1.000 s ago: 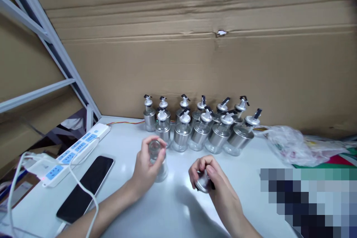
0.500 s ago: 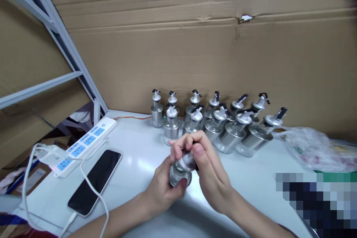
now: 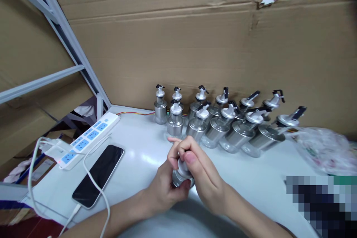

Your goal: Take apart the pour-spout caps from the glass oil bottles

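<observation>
My left hand (image 3: 164, 189) grips a small glass bottle with a steel sleeve (image 3: 181, 180) from below and the side, fingers wrapped round it. On top of that bottle my right hand (image 3: 199, 173) is closed over its silver pourer cap (image 3: 184, 167). Both hands meet above the white table (image 3: 145, 156), just in front of the rows of finished bottles (image 3: 223, 122).
Several capped bottles stand in two rows against the cardboard wall (image 3: 195, 44). A black phone (image 3: 99, 174) lies charging at the left beside a white power strip (image 3: 83, 139). A crumpled plastic bag (image 3: 326, 148) lies at the right. A metal shelf frame (image 3: 64, 29) rises at left.
A second ago the hands were apart, left on the bottle, right holding the cap. They came together and the cap now sits on the bottle's neck; the view shifted left.
</observation>
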`<action>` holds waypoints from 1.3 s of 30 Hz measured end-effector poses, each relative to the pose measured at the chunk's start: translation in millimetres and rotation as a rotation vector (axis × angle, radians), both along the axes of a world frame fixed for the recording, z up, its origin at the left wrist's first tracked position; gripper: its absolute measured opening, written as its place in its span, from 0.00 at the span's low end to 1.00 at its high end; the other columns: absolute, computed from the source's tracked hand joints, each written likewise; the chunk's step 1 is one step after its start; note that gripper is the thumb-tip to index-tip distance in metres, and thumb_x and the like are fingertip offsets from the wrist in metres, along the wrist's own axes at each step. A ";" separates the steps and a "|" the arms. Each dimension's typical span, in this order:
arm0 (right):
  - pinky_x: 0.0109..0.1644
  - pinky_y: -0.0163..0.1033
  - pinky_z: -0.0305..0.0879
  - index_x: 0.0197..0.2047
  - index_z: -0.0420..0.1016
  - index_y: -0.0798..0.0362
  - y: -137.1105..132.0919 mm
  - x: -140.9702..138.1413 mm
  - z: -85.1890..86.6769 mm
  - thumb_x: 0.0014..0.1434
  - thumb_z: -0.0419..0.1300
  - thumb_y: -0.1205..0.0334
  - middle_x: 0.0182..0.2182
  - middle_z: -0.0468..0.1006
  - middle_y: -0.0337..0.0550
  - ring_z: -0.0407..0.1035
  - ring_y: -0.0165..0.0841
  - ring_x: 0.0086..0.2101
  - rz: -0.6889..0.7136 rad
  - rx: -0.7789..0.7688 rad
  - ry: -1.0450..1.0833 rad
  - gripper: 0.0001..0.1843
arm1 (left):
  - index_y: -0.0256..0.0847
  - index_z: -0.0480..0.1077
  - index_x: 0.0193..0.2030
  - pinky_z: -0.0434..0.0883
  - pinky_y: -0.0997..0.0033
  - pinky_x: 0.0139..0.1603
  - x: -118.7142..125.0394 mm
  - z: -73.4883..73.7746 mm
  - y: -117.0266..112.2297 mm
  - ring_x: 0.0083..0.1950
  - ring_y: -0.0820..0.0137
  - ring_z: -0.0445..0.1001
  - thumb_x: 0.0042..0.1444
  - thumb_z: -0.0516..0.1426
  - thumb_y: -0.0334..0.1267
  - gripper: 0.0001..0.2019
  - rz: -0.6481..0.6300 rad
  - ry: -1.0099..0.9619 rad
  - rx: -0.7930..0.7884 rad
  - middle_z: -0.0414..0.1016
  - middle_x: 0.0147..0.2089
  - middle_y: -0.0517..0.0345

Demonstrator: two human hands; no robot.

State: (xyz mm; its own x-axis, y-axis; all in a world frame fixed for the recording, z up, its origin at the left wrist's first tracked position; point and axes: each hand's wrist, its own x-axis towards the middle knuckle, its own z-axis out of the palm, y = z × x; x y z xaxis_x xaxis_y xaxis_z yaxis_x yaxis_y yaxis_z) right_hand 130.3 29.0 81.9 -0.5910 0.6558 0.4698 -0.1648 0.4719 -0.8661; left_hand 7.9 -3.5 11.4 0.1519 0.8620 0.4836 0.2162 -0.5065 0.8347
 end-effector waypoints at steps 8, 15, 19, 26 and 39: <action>0.53 0.45 0.59 0.40 0.59 0.49 -1.1 2.8 -7.5 0.67 0.38 0.46 0.36 0.65 0.41 0.63 0.33 0.37 -0.031 -0.051 -0.103 0.18 | 0.40 0.60 0.45 0.73 0.64 0.39 -7.8 -3.9 6.2 0.39 0.65 0.72 0.58 0.51 0.45 0.13 -0.004 0.094 0.059 0.69 0.41 0.52; 0.59 0.44 0.54 0.52 0.58 0.45 2.5 7.6 -36.3 0.65 0.48 0.47 0.51 0.62 0.45 0.57 0.36 0.55 -0.496 -0.201 0.071 0.16 | 0.42 0.54 0.55 0.64 0.57 0.58 -26.9 -25.0 33.4 0.56 0.61 0.63 0.62 0.49 0.51 0.20 0.440 -0.011 0.115 0.59 0.53 0.47; 0.52 0.41 0.58 0.46 0.62 0.46 7.7 24.3 -28.0 0.62 0.54 0.51 0.46 0.66 0.43 0.62 0.35 0.48 -0.732 -0.171 0.138 0.13 | 0.41 0.52 0.56 0.58 0.56 0.63 -36.3 -28.4 57.5 0.60 0.62 0.59 0.61 0.50 0.53 0.23 0.566 -0.077 0.045 0.56 0.55 0.46; 0.42 0.42 0.62 0.47 0.70 0.49 31.1 25.9 -29.8 0.60 0.54 0.58 0.39 0.76 0.44 0.69 0.37 0.41 -0.199 -0.179 -0.393 0.12 | 0.41 0.54 0.54 0.54 0.60 0.66 -43.7 -19.2 95.1 0.62 0.63 0.59 0.60 0.49 0.51 0.21 0.552 -0.183 -0.039 0.59 0.57 0.47; 0.54 0.46 0.65 0.51 0.69 0.51 90.1 48.8 -44.1 0.52 0.65 0.55 0.46 0.76 0.48 0.71 0.36 0.46 0.134 -0.375 -0.325 0.24 | 0.42 0.59 0.54 0.58 0.64 0.61 -50.3 -22.5 123.1 0.60 0.60 0.63 0.46 0.61 0.54 0.31 0.464 -0.423 -0.084 0.64 0.57 0.50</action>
